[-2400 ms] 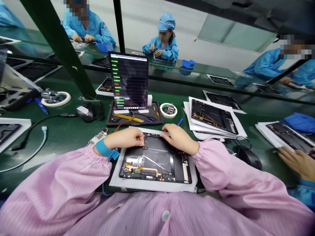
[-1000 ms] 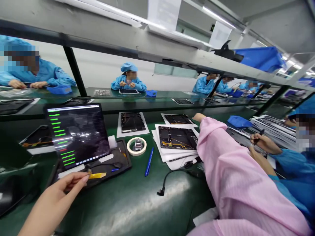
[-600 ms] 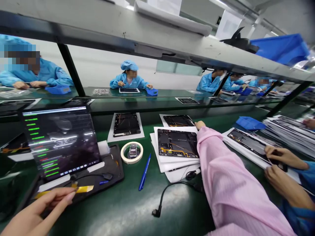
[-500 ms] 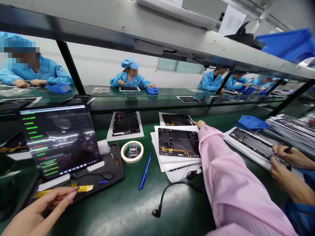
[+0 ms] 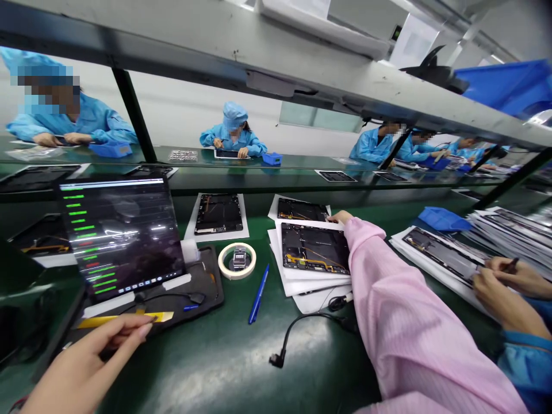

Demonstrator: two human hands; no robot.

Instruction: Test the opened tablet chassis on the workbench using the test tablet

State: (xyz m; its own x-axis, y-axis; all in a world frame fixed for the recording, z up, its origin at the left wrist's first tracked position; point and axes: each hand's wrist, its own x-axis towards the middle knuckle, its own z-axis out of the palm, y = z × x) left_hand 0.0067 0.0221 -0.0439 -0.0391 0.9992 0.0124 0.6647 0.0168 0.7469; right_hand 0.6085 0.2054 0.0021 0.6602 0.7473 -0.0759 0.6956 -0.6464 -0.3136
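Note:
My left hand (image 5: 92, 359) pinches the yellow flex cable (image 5: 125, 318) that lies on the black tray (image 5: 202, 287) under the upright tablet (image 5: 121, 233) with green lines on its screen. My right arm, in a pink sleeve (image 5: 401, 322), stretches out to the stack of opened tablets on white sheets (image 5: 313, 250). Only part of my right hand (image 5: 338, 217) shows at the far edge of that stack, touching the top unit; its fingers are hidden.
A tape roll (image 5: 237, 260) and a blue pen (image 5: 259, 293) lie between tray and stack. A black cable end (image 5: 276, 360) rests on the green belt (image 5: 224, 368). A co-worker's hands (image 5: 506, 284) work on a tablet at right. People in blue sit across.
The view swung up from the opened tablet at my lap. My right arm reached out to the stack, my left hand took the yellow cable. In the last half second little moved.

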